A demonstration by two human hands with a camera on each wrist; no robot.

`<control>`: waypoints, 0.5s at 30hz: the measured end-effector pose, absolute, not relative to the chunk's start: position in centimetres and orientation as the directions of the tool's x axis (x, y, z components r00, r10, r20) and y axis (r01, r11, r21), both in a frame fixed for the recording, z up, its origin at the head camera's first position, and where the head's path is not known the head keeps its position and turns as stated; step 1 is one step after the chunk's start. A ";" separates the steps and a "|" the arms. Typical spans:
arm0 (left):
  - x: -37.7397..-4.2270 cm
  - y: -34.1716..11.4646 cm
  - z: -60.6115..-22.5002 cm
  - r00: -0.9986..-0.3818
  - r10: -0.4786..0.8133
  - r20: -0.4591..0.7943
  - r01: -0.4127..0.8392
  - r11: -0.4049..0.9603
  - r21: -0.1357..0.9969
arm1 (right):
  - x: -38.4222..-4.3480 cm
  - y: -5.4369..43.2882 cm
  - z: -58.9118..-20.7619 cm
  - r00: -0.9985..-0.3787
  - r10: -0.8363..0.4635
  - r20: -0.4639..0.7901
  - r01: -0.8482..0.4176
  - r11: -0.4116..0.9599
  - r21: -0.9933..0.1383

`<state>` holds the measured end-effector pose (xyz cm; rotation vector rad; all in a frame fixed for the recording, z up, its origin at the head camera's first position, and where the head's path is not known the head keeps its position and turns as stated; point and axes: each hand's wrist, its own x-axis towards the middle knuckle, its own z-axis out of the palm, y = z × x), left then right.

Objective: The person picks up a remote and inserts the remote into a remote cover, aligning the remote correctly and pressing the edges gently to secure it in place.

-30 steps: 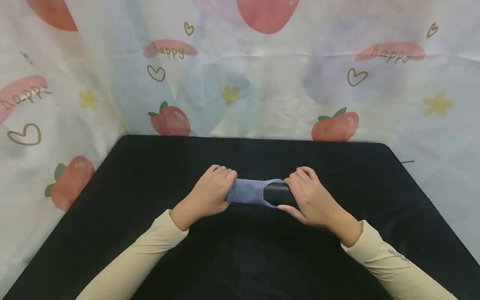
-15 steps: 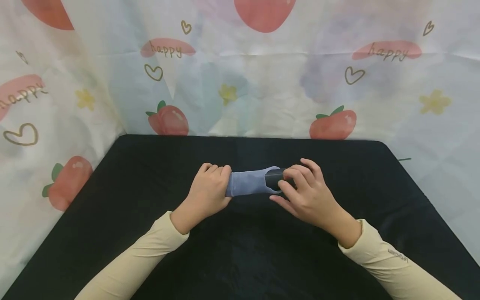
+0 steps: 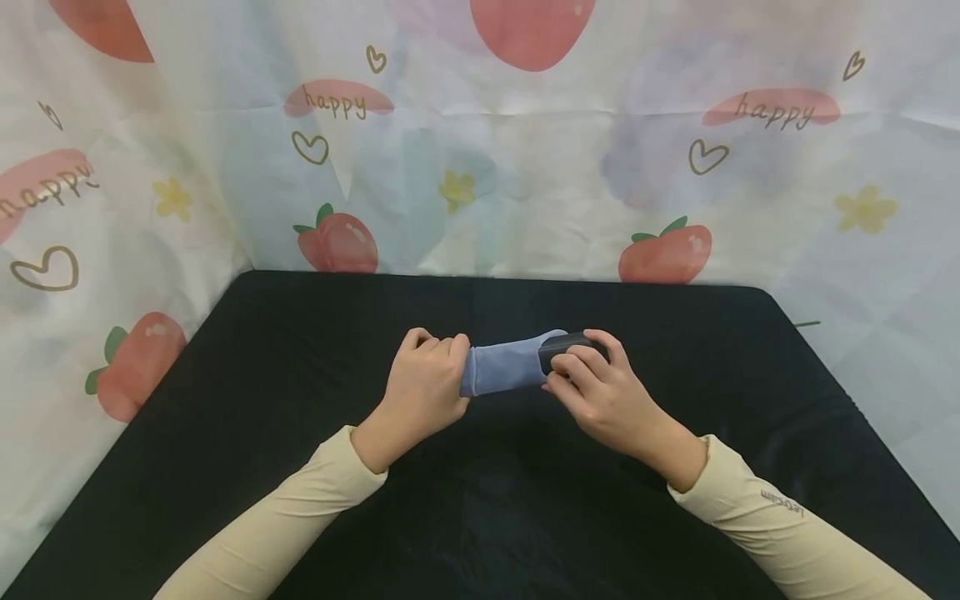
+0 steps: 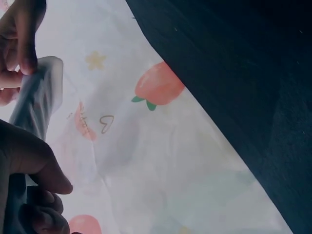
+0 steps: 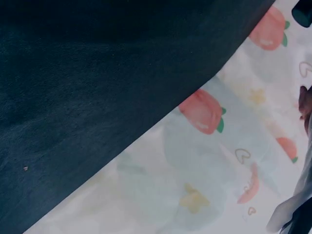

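A blue-grey cloth sleeve (image 3: 507,367) is held above the table, its right end tilted slightly up. My left hand (image 3: 426,379) grips its left end, covering it. A dark, smooth, bar-shaped object (image 3: 558,352) shows in the notched opening on the right; its exact kind cannot be told. Fingers of my right hand (image 3: 603,392) curl over that dark object, and the thumb lies near the sleeve's lower rim. In the left wrist view the sleeve (image 4: 36,97) spans between both hands. The right wrist view catches only a pale strip of the sleeve (image 5: 287,212) at its edge.
Below the hands lies a black table (image 3: 480,500) with rounded far corners. A white curtain (image 3: 525,192) printed with fruit, hearts and flowers stands behind it and along the left. In the right wrist view a dark, rounded thing (image 5: 303,13) pokes into the top corner.
My right hand loosened its hold, fingers lifting and spreading, then curled again over the dark object. The sleeve's right end has risen slightly. My left hand has kept its grip.
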<state>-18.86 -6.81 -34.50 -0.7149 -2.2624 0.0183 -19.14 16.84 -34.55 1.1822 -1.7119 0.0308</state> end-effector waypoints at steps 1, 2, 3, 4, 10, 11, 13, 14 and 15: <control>-18.9 -6.8 -34.6 -0.563 0.500 0.658 0.481 0.846 -0.231 | -19.2 16.9 -34.6 -0.001 -0.674 0.739 -0.718 0.514 0.468; -19.0 -6.8 -34.7 -0.563 0.502 0.656 0.474 0.847 -0.241 | -19.2 16.9 -34.7 0.003 -0.667 0.745 -0.728 0.509 0.459; -19.0 -6.8 -34.8 -0.564 0.504 0.654 0.470 0.847 -0.248 | -19.3 17.0 -34.7 0.006 -0.661 0.751 -0.733 0.508 0.453; -19.1 -6.8 -34.9 -0.564 0.507 0.652 0.466 0.847 -0.255 | -19.3 17.1 -34.8 0.007 -0.655 0.755 -0.737 0.507 0.447; -19.2 -6.9 -35.1 -0.565 0.513 0.646 0.460 0.846 -0.269 | -19.3 17.5 -35.0 0.003 -0.642 0.766 -0.750 0.505 0.426; -19.2 -6.9 -35.2 -0.567 0.511 0.646 0.459 0.847 -0.268 | -19.3 17.6 -35.0 0.001 -0.641 0.768 -0.753 0.505 0.423; -19.3 -7.0 -35.3 -0.569 0.510 0.646 0.460 0.848 -0.264 | -19.3 17.8 -35.0 0.000 -0.639 0.769 -0.757 0.503 0.418; -19.3 -7.0 -35.4 -0.571 0.510 0.643 0.461 0.848 -0.263 | -19.3 17.9 -35.0 0.001 -0.639 0.769 -0.758 0.501 0.417; -19.3 -7.1 -35.4 -0.574 0.509 0.641 0.461 0.848 -0.261 | -19.3 17.9 -35.1 0.003 -0.639 0.769 -0.760 0.499 0.417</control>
